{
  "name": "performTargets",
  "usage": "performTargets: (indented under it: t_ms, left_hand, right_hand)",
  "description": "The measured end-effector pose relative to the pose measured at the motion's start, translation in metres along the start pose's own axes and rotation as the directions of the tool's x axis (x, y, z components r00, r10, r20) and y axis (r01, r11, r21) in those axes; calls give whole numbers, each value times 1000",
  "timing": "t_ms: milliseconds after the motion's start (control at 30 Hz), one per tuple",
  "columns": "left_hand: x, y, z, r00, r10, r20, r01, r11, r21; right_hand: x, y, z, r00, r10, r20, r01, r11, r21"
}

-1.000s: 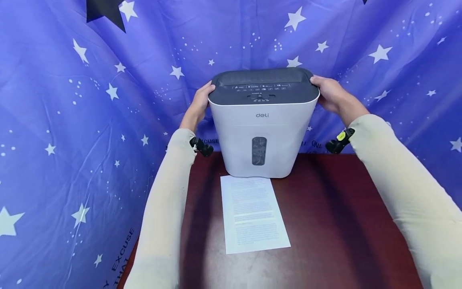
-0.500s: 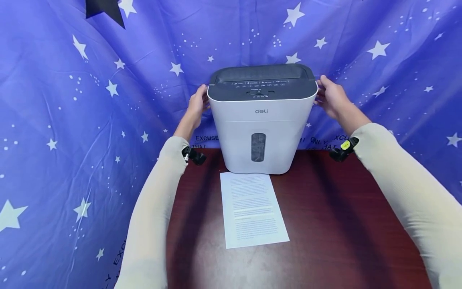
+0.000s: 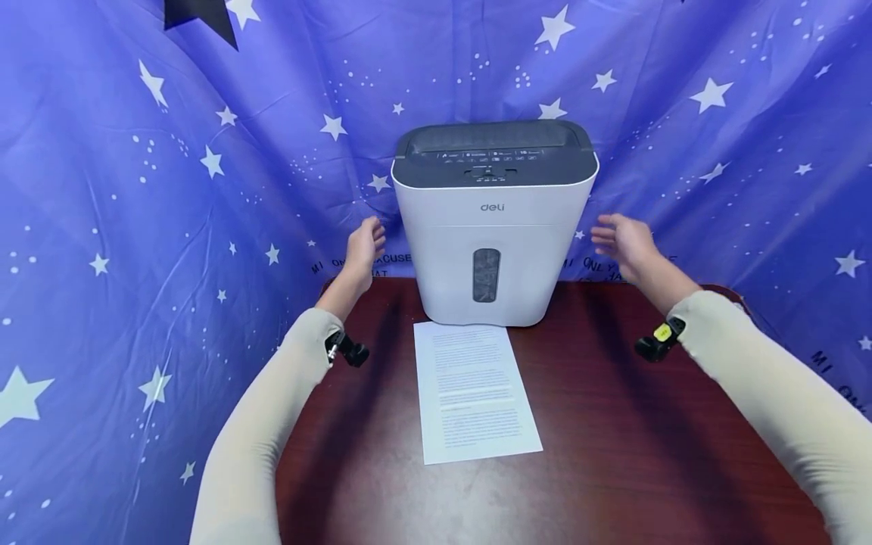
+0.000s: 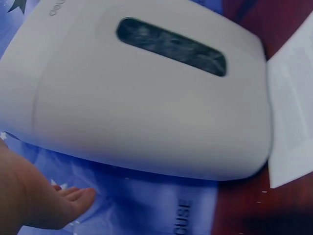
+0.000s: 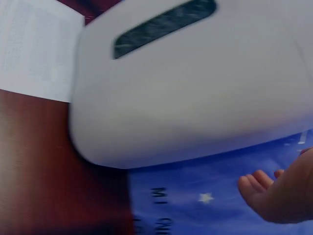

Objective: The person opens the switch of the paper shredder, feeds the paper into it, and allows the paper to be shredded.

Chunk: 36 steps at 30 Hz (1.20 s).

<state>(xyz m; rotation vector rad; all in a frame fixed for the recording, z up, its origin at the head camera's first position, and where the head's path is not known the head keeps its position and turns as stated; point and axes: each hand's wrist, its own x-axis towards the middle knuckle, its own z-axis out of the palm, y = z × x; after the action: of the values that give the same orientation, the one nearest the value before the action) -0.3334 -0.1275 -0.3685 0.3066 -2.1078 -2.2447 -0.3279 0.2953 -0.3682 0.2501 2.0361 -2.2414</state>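
Note:
A white paper shredder point(image 3: 524, 257) with a dark grey top and a small dark window stands upright at the back of the table. Left of it, apart from its side, is my left hand point(image 3: 364, 250), fingers loosely bent and holding nothing. My right hand point(image 3: 628, 242) hovers to the right of the shredder with fingers spread and empty. A printed sheet of paper point(image 3: 473, 401) lies flat in front of the shredder, its far edge at the base. Both wrist views show a gap between the hand and the shredder's white body point(image 4: 146, 107).
The dark red wooden table point(image 3: 599, 424) reaches toward me on both sides of the paper. A blue curtain with white stars point(image 3: 300, 106) hangs close behind the shredder and along the left side. Both sleeves carry a small black wrist camera point(image 3: 350, 352).
Both hands have let go of the shredder's upper sides and moved down and outward, away from it. The shredder tilts no visibly different way and the paper stays in place.

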Motion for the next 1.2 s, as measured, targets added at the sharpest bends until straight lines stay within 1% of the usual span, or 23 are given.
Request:
performTargets:
  t_ms: [100, 167, 233, 300, 333, 367, 400, 433, 467, 500, 567, 600, 633, 667, 700, 767, 833, 900, 1000, 1067, 1200]
  left_hand:
    - [-6, -18, -7, 997, -75, -7, 76, 997, 21]
    - [-9, -30, -10, 990, -138, 1, 138, 989, 48]
    - [-12, -44, -13, 978, -210, 15, 208, 975, 81]
    - [-15, -58, -15, 958, -283, 45, 275, 952, 132]
    - [-15, -67, -17, 947, -315, 70, 301, 941, 156]
    - [-7, -84, -21, 935, -339, 102, 316, 930, 188]
    - [-1, -98, -23, 919, -375, 121, 344, 913, 217]
    - [3, -108, -24, 900, -415, 136, 374, 893, 248]
    - [10, -122, -26, 881, -443, 167, 387, 877, 286]
    - [13, -131, -27, 860, -478, 179, 412, 857, 310]
    - [16, -143, -26, 815, -546, 194, 460, 814, 355]
    - [7, -138, -22, 790, -583, 190, 494, 788, 367]
    - [1, -135, -20, 771, -607, 193, 515, 772, 373]
    - [-4, -134, -19, 756, -624, 199, 529, 760, 377]
    - [-13, -128, -17, 740, -645, 191, 557, 746, 365]
    - [-21, -125, -17, 718, -665, 204, 581, 735, 350]
    - [-26, -125, -18, 699, -685, 206, 611, 722, 325]
    - [-27, -127, -21, 683, -700, 209, 634, 710, 307]
    - [-28, -134, -22, 664, -719, 207, 658, 693, 295]
    - [-29, -138, -23, 657, -725, 208, 666, 687, 290]
    - [-32, -144, -23, 651, -734, 194, 678, 678, 284]
  right_hand:
    - [-3, 26, 1, 997, 68, -46, -72, 993, -89]
    - [-4, 43, 2, 991, 110, -71, -120, 978, -170]
    - [-6, 59, 3, 985, 154, -76, -167, 959, -227]
    - [-8, 72, 5, 979, 194, -55, -202, 941, -271]
    - [-8, 78, 7, 975, 218, -36, -219, 932, -290]
    - [-9, 84, 8, 970, 243, -14, -235, 923, -306]
    - [-10, 88, 10, 964, 266, 10, -249, 913, -323]
    - [-11, 92, 12, 957, 290, 32, -262, 903, -341]
    - [-11, 96, 15, 948, 313, 50, -277, 893, -355]
    - [-12, 100, 17, 939, 337, 68, -290, 882, -373]
    - [-14, 106, 23, 919, 381, 103, -311, 859, -406]
    - [-15, 110, 27, 908, 402, 116, -321, 848, -422]
    - [-16, 113, 29, 896, 424, 133, -330, 836, -439]
    - [-17, 117, 33, 884, 444, 146, -340, 825, -451]
    - [-18, 121, 35, 873, 462, 158, -348, 816, -461]
    - [-19, 130, 41, 852, 494, 175, -368, 802, -471]
    - [-19, 138, 45, 835, 520, 180, -390, 791, -472]
    - [-20, 146, 49, 822, 543, 172, -422, 784, -456]
    - [-21, 154, 52, 803, 572, 167, -458, 772, -441]
    - [-21, 158, 54, 792, 589, 161, -481, 764, -431]
    - [-21, 164, 58, 779, 607, 157, -503, 754, -422]
